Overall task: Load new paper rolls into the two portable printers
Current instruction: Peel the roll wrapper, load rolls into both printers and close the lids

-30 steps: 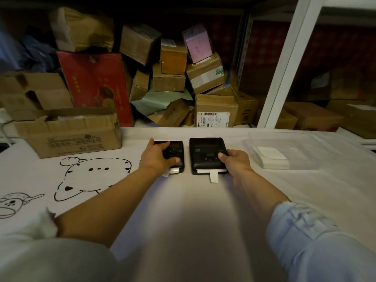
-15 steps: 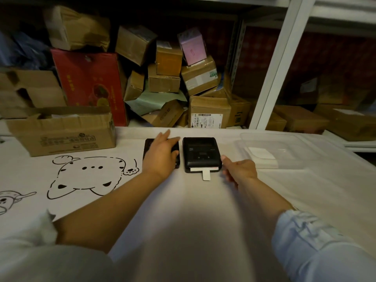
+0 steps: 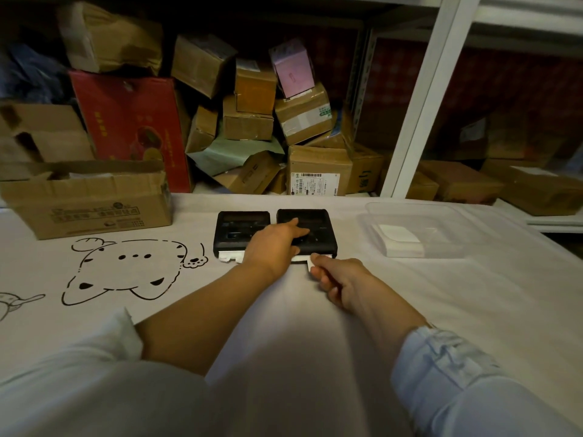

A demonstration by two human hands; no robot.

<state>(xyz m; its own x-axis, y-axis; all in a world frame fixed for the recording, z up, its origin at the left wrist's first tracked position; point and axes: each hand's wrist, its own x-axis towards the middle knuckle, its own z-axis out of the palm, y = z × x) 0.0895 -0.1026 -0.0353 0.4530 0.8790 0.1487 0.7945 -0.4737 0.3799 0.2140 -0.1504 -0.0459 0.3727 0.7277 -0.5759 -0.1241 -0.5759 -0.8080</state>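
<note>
I'm pressing my flat, straight-fingered left hand (image 3: 274,247) on the right black rectangular plastic printer (image 3: 318,230) — my right hand (image 3: 339,279) is pinching its white paper strip (image 3: 309,264).

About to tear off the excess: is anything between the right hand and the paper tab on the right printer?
Nothing visible: the right hand already pinches the paper tab; the left hand rests on the right printer.

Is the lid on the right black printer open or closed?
Closed. The right printer lies flat with its top shut, and a paper strip sticks out of its front edge, pinched by the right hand.
</note>
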